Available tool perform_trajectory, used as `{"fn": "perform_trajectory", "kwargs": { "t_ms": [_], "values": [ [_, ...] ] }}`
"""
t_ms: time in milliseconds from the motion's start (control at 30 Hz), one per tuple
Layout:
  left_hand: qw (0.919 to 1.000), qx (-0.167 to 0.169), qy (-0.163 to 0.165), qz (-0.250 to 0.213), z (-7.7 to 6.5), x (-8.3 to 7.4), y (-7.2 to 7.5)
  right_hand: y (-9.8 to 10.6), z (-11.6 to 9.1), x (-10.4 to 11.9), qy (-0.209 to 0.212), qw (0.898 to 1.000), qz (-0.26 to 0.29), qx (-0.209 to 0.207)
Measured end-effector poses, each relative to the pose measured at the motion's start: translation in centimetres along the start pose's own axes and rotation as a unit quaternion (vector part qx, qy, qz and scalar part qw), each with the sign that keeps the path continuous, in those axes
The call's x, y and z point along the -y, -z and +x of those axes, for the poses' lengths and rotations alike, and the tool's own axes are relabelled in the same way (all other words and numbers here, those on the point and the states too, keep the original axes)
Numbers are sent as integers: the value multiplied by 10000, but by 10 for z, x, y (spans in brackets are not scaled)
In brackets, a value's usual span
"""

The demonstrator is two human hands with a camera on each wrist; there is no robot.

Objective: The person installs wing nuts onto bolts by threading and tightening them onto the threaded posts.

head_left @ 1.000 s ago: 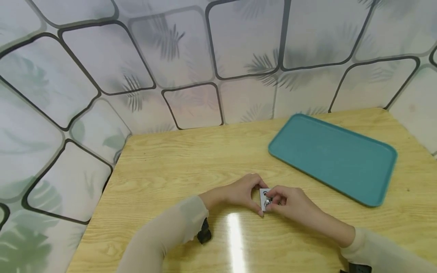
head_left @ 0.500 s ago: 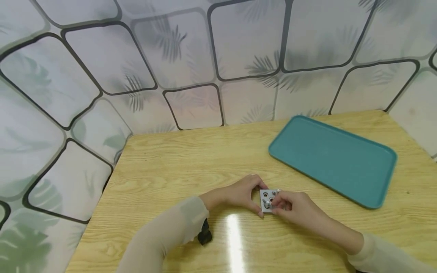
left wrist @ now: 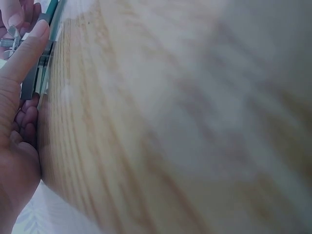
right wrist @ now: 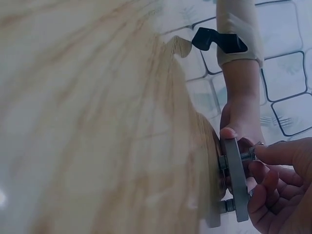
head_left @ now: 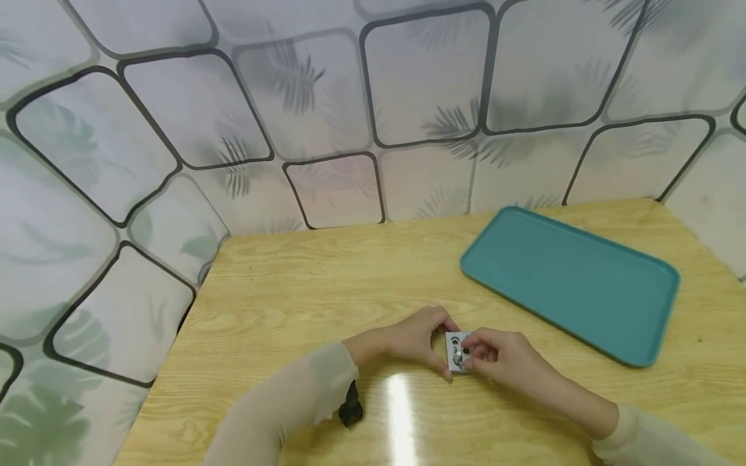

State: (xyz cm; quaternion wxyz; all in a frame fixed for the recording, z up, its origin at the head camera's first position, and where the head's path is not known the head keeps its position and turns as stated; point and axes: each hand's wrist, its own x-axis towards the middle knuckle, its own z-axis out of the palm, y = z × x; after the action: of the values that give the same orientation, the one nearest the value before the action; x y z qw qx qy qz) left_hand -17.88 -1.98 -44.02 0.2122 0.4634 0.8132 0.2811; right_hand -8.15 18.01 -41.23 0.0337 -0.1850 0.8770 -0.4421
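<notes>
A small square metal plate (head_left: 451, 343) with round holes lies before both hands. My left hand (head_left: 410, 340) grips its left side between thumb and forefinger. A silver wing nut (head_left: 458, 356) sits near the plate's near left corner, on a threaded bolt (left wrist: 7, 43) that shows in the left wrist view. My right hand (head_left: 504, 355) pinches at this wing nut, thumb and fingertips close around it. Seen edge-on in the right wrist view, the plate (right wrist: 236, 178) stands on bolt ends (right wrist: 226, 205) above the tabletop. My right fingers cover the plate's right part.
A teal tray (head_left: 574, 281) lies at the back right of the wooden table (head_left: 303, 285). Patterned cloth (head_left: 326, 188) hangs behind the table and along its left. A black wrist strap (right wrist: 219, 41) is on the left sleeve.
The right fingers shift right, uncovering more of the plate, then close in again at the wing nut, which has turned. The left hand keeps its grip. The head view tilts slightly up.
</notes>
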Motion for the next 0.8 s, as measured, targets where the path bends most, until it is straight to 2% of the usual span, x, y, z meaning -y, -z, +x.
{"fn": "perform_trajectory", "kwargs": {
  "t_ms": [167, 433, 800],
  "values": [
    [10000, -21, -31, 24, -1, -1, -1, -5, 1, -1, 57, 9999, 95, 41],
    [10000, 17, -11, -15, -3, -5, 1, -6, 4, 2, -97, 9997, 129, 177],
    [9999, 14, -50, 124, -1, -2, -1, -4, -5, 3, 82, 9999, -43, 123]
  ]
}}
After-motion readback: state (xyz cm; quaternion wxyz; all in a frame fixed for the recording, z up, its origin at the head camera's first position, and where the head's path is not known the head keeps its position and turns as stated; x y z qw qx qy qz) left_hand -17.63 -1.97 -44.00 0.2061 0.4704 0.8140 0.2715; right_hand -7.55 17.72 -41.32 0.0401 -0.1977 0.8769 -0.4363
